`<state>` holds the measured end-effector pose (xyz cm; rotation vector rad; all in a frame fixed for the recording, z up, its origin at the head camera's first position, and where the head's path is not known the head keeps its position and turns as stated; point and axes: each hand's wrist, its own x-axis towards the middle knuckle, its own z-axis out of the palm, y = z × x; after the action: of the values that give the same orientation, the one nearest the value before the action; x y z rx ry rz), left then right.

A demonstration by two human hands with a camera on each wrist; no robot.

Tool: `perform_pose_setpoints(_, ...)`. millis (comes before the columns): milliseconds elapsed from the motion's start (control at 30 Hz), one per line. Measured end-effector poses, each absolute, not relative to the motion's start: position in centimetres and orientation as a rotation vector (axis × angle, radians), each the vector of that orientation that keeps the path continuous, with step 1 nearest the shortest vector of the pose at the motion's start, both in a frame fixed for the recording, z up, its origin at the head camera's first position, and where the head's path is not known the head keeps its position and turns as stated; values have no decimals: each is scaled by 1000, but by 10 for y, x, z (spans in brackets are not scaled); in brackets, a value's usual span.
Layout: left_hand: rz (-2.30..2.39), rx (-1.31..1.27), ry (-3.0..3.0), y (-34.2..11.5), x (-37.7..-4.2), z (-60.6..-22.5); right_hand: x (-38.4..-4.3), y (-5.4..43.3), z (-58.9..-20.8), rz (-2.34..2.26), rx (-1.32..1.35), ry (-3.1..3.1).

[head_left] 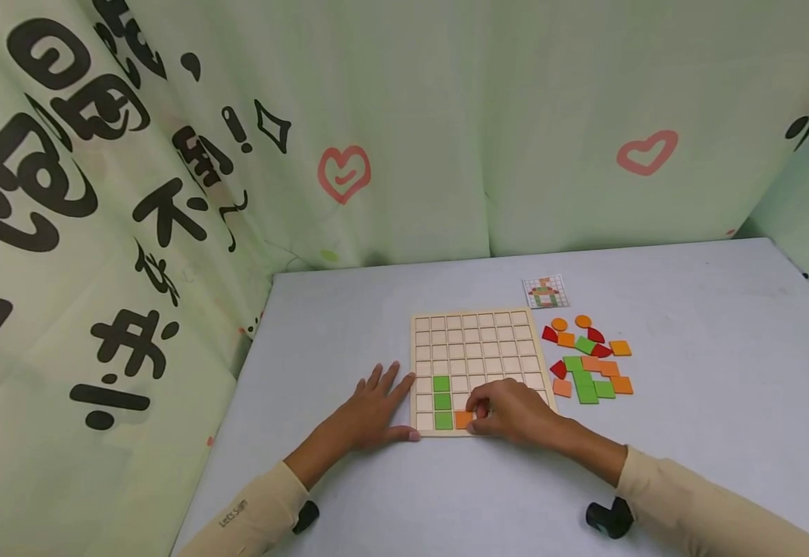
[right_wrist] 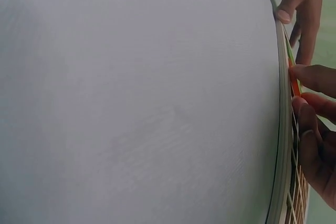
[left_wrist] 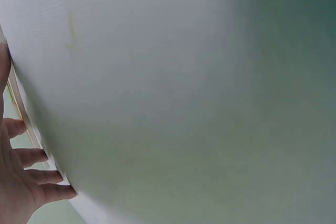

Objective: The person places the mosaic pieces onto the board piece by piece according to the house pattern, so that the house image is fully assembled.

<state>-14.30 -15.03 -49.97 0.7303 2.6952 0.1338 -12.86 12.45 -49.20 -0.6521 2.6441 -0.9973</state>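
Observation:
A square wooden grid board (head_left: pixel 476 346) lies on the table. Three green square tiles (head_left: pixel 442 401) fill cells one above another near its lower left. Beside the lowest of these is an orange square tile (head_left: pixel 463 420), in the bottom row. My right hand (head_left: pixel 516 414) reaches over the board's lower edge and pinches this orange tile between thumb and curled fingers; in the right wrist view the orange tile (right_wrist: pixel 295 82) shows between the fingertips. With fingers spread, my left hand (head_left: pixel 375 410) rests at the board's left edge, its thumb by the lower left corner.
Right of the board lie loose tiles: green squares (head_left: pixel 585 387), orange squares (head_left: pixel 621 348), orange discs (head_left: pixel 583 321) and red rounded pieces (head_left: pixel 559 370). A small pattern card (head_left: pixel 545 292) sits behind the board's far right corner. Curtains (head_left: pixel 404 116) hang along the table's far side.

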Motion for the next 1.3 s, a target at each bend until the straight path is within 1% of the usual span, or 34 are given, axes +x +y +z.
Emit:
perform_pose_setpoints(900, 123, 733, 2693, -149, -144, -499, -127, 123, -495, -1009, -683, 2645)
perform_pose_setpoints(1100, 114, 742, 2697, -150, -144, -501, -128, 131, -497, -1045, -764, 2585)
perform_pose_setpoints(1300, 123, 739, 2699, -150, -144, -502, -127, 148, -498, -1138, -770, 2443)
